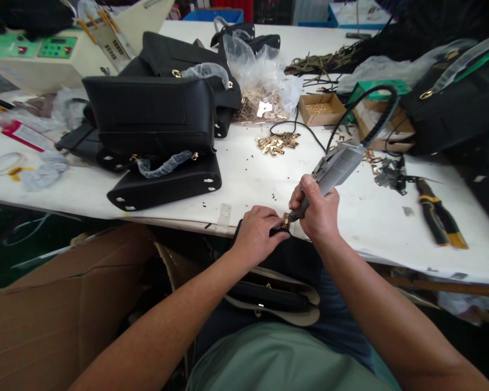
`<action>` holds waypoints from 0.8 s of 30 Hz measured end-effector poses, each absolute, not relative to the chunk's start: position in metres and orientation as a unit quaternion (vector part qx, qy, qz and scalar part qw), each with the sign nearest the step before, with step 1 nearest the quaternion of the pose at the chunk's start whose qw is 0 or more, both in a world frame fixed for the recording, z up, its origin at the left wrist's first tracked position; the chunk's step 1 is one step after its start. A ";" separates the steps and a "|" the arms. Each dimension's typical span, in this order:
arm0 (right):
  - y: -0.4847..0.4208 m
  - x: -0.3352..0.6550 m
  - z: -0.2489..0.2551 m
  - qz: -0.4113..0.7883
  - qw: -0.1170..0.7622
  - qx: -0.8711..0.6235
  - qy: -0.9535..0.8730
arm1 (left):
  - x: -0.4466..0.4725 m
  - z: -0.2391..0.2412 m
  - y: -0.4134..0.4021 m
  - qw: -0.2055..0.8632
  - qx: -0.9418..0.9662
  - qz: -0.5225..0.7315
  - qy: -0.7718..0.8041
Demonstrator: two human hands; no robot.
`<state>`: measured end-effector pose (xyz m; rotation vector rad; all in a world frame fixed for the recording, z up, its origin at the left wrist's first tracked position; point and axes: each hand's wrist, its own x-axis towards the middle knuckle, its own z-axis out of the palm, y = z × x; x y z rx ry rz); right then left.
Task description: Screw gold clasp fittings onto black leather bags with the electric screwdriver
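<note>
Tool Tip on a Tiny Gold Piece

My right hand (pixel 315 212) is closed tight around the grey tool (pixel 336 165), like holding a fat pen. Its thin tip points down onto a small gold piece (pixel 286 220). My left hand (pixel 256 233) is closed too, and it pinches the black strap edge right beside that gold piece. Both hands sit at the near edge of the white table (pixel 269 179). The strap belongs to the black bag (pixel 277 296) on my lap, just under my hands.

The tip could slip off, I think, because the gold piece is so small and my left fingers are touching it. Then the tip could poke my finger or scratch the bag. The black cord (pixel 375 117) loops up behind the tool, and if it tugs, my hand could wobble.

Now I count. Two hands, one grey tool, one gold piece under the tip, one bag on my lap. Farther out there is one pile of loose gold bits (pixel 277 143), one clear bag (pixel 261 87) with more gold bits, one small box (pixel 321 108) and one pair of pliers (pixel 440 214). The black bags on the table (pixel 150 111) are stacked up, so maybe three or four, it is hard to tell. One big brown box (pixel 65 304) sits low on my left
</note>
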<state>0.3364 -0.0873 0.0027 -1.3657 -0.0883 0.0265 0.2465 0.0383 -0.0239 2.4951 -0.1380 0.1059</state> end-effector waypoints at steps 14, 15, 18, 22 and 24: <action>-0.083 0.320 0.015 0.047 0.630 -0.749 -0.202 | 0.247 -0.034 0.038 0.293 0.953 0.052 -0.061; -0.083 0.321 0.014 0.049 0.623 -0.751 -0.213 | 0.247 -0.035 0.038 0.291 0.953 0.053 -0.059; -0.084 0.322 0.010 0.068 0.628 -0.746 -0.213 | 0.247 -0.037 0.039 0.297 0.952 0.052 -0.062; -0.085 0.323 0.007 0.083 0.648 -0.730 -0.200 | 0.247 -0.036 0.039 0.308 0.947 0.055 -0.067; -0.084 0.323 0.008 0.082 0.659 -0.720 -0.202 | 0.247 -0.035 0.039 0.306 0.948 0.059 -0.061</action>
